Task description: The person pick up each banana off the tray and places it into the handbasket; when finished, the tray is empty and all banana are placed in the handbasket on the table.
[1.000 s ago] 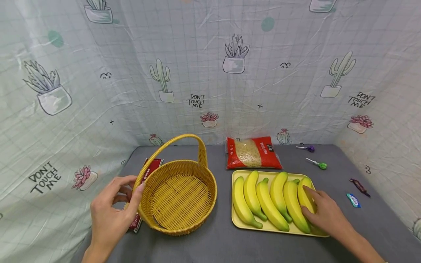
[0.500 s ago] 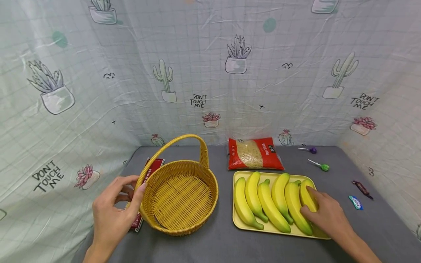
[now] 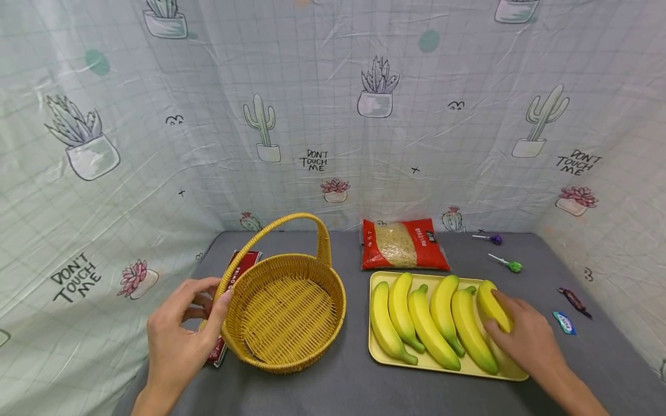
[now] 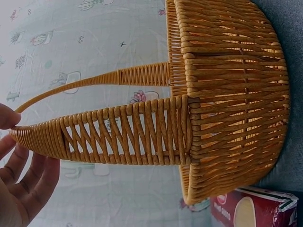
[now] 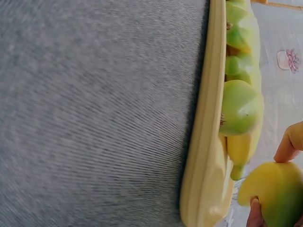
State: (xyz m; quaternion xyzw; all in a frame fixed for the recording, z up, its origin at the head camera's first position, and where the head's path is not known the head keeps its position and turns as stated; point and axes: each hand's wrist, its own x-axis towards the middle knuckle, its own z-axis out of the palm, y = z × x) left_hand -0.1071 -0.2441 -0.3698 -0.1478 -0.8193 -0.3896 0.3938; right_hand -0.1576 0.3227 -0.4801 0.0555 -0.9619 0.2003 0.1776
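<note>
A woven yellow basket (image 3: 286,312) with a hoop handle (image 4: 109,127) stands empty on the grey table. My left hand (image 3: 208,300) holds it at the near-left rim, thumb on the handle base and fingers (image 4: 33,184) curled underneath. To the right, a pale yellow tray (image 3: 372,346) carries several bananas side by side. My right hand (image 3: 496,316) grips the rightmost banana (image 3: 488,297), fingers over its top and thumb on its side. In the right wrist view that banana (image 5: 277,196) sits just above the tray rim (image 5: 208,142).
A red bag of grain (image 3: 403,244) lies behind the tray. A red packet (image 3: 238,267) pokes out beside the basket. Two lollipops (image 3: 507,263) and two wrapped candies (image 3: 564,322) lie at the right. Printed cloth walls enclose the table on three sides.
My right hand has curled round the rightmost banana and drawn it slightly right, away from its neighbour. The left hand and basket have stayed put.
</note>
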